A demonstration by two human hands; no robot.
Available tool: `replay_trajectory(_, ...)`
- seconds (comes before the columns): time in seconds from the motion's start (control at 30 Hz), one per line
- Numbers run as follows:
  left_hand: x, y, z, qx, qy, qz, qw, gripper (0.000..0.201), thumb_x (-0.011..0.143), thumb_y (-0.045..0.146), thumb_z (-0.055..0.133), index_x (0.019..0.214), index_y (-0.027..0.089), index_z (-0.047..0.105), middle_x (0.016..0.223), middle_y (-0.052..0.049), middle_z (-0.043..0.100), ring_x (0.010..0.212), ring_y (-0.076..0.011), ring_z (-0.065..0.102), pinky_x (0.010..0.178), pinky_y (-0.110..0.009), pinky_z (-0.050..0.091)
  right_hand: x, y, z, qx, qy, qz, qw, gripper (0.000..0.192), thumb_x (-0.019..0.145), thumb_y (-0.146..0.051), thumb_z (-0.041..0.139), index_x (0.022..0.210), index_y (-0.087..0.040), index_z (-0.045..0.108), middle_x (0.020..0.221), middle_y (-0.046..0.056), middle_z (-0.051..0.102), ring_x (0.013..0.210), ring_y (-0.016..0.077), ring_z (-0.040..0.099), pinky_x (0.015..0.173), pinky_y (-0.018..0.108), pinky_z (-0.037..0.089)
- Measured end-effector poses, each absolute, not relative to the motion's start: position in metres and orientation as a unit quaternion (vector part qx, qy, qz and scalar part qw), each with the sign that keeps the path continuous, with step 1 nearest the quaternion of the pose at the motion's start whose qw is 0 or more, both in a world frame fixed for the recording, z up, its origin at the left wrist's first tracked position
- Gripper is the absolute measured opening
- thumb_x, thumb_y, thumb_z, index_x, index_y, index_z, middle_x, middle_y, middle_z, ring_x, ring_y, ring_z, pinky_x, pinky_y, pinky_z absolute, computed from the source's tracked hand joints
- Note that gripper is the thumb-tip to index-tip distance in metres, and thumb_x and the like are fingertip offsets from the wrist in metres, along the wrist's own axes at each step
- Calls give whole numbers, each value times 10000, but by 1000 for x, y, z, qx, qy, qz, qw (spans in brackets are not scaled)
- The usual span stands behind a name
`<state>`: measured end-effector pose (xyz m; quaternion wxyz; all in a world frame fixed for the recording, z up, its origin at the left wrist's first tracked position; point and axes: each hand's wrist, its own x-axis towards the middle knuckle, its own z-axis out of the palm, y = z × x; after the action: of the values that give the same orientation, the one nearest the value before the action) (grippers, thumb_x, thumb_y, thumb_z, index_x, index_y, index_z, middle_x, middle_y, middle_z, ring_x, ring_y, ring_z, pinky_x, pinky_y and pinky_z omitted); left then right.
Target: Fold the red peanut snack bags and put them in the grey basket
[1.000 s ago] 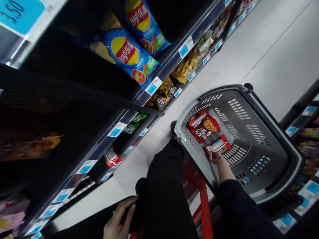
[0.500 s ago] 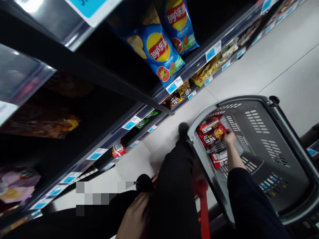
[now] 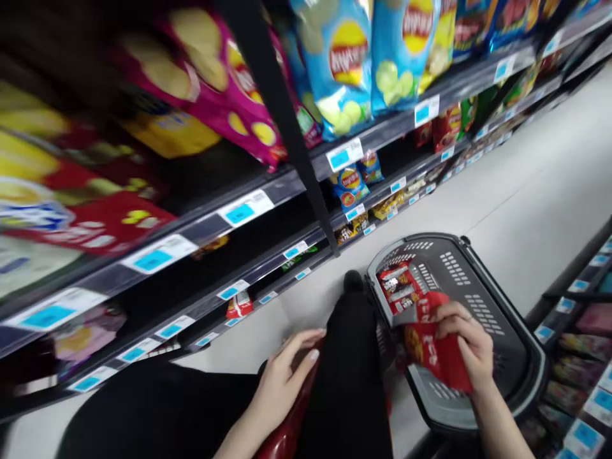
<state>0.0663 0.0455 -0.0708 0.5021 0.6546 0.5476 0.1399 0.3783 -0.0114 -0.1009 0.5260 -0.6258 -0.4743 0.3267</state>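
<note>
My right hand [image 3: 461, 341] grips a red snack bag [image 3: 433, 344] with a food picture on it, lifted over the near side of the grey shopping basket [image 3: 514, 315]. Other red snack packets [image 3: 399, 284] lie at the basket's left end. At my lap, my left hand [image 3: 287, 376] has its thumb and fingers curved around the upper part of a glossy dark red bag [image 3: 285, 433] between my legs. Its lower part is hidden by my arm and leg.
Shelves on the left carry blue chip bags [image 3: 342, 70], magenta chip bags [image 3: 229, 83] and a red packet [image 3: 239, 306] low down. Price tags [image 3: 243, 209] line their edges. Another shelf [image 3: 586, 382] stands at the right, beyond the basket. Pale floor [image 3: 526, 172] runs ahead.
My right hand has risen out of the basket with a red snack bag. My left hand has shifted up and its fingers show more. The view has tilted, showing more shelves.
</note>
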Motion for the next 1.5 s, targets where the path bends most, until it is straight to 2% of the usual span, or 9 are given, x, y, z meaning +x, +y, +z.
replay_trajectory(0.17,49,56,0,634,397,210,630,705,628,342,713,1272,216,456,1320,-114,466,1199,-289,438,1003,-436,337,284,24,-13,-372,-528,548,533,404,725,-513,554,474,-206,633,604,46,548,596,185,514,642,350,421)
replay_trajectory(0.3,8,46,14,515,309,194,776,606,515,372,773,1059,158,615,1054,-102,647,1014,-295,578,914,-429,412,200,66,4,-223,-530,629,522,357,703,-465,609,464,-200,605,685,39,592,631,171,544,660,330,429)
replay_trajectory(0.4,-24,29,-12,392,328,310,802,520,503,304,783,969,133,628,951,-94,673,933,-274,618,856,-384,448,151,90,-15,-282,-463,660,519,205,614,-391,686,683,-198,674,896,48,633,762,192,577,645,296,442)
replay_trajectory(0.57,-59,15,-61,144,414,573,692,366,596,236,729,918,145,581,809,-59,678,734,-200,654,733,-321,505,114,76,-85,-461,-249,682,510,426,612,-490,656,900,-180,611,877,43,633,599,139,580,565,276,468)
replay_trajectory(0.77,-68,28,-84,57,401,740,537,448,677,224,689,1076,220,486,969,-18,635,814,-159,629,731,-273,504,66,26,-117,-434,-368,632,526,846,586,-400,740,1299,-317,292,1234,78,477,832,190,629,699,346,510)
replay_trajectory(0.97,-65,28,-91,57,401,717,567,511,608,221,723,1064,192,495,992,-53,627,876,-209,619,730,-306,501,54,37,-124,-427,-471,576,513,803,666,-325,709,1350,-261,294,1384,97,359,1164,250,458,883,381,452)
replay_trajectory(1.13,-115,28,-73,225,423,704,524,661,589,179,717,1199,269,476,1040,-33,629,881,-209,612,721,-300,493,79,49,-119,-401,-464,614,496,768,668,-317,715,1329,-335,325,1364,61,399,1088,241,517,751,332,517)
replay_trajectory(1.3,-150,27,-68,410,460,553,561,414,564,200,748,968,155,670,1044,-84,645,914,-244,609,772,-319,480,110,47,-111,-363,-434,685,460,567,747,-380,633,1273,-363,424,1388,35,380,1144,255,488,797,371,504)
replay_trajectory(1.5,-145,30,-79,451,520,493,532,333,545,259,763,849,132,712,815,-68,699,762,-209,633,670,-286,488,148,42,-110,-418,-488,644,416,662,737,-362,652,1334,-264,385,1229,92,553,1056,276,557,813,401,488)
